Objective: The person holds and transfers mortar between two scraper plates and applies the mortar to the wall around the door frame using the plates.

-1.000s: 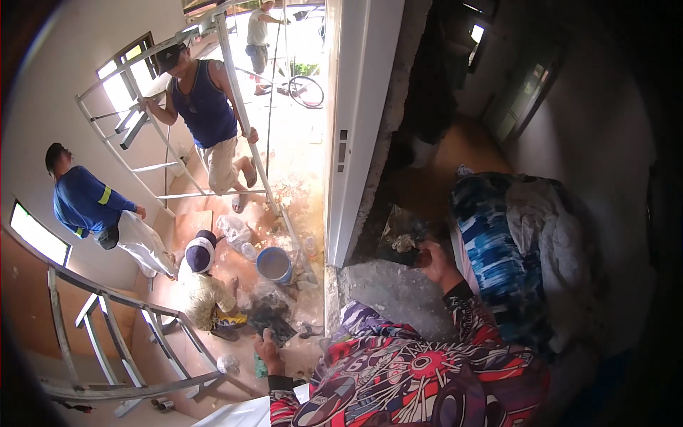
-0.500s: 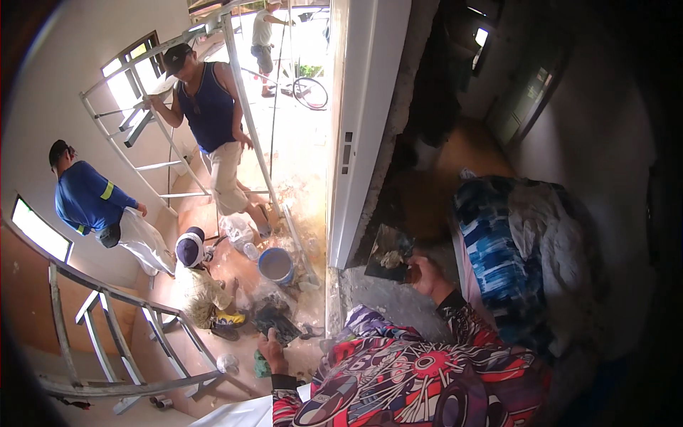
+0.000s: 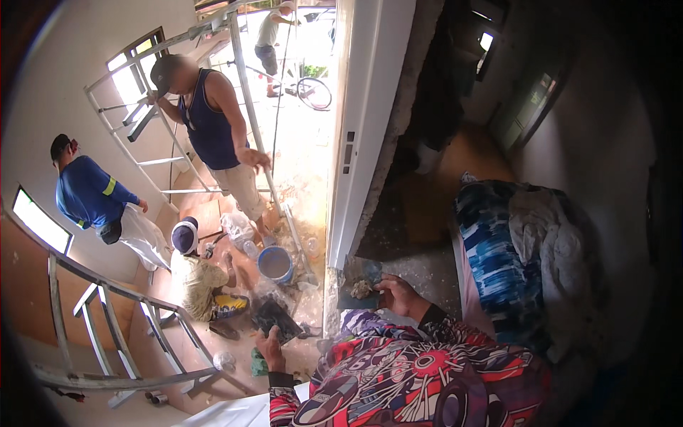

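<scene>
My right hand (image 3: 402, 294) is closed on the edge of a flat, dark plastering blade (image 3: 359, 302). A pale lump of plaster (image 3: 362, 288) sits on it. The blade is close to the rough lower end of the white door frame (image 3: 370, 121); whether they touch I cannot tell. Lower and to the left, my left hand (image 3: 270, 350) grips a dark, flat rectangular plate (image 3: 277, 320), tilted above the floor. Its handle, if any, is hidden. Beyond that plate stands a blue bucket (image 3: 275, 265) with greyish contents.
A metal ladder (image 3: 124, 341) is at lower left, with a taller metal frame (image 3: 245, 92) behind. One person (image 3: 206, 114) stands at it, another (image 3: 196, 277) crouches near the bucket, a third (image 3: 92, 188) stands by the wall. A blue patterned cover (image 3: 498, 249) lies right.
My right hand and the plaster-loaded blade have moved left, toward the door frame. The person at the metal frame has shifted, an arm now reaching outward. My left hand has barely moved.
</scene>
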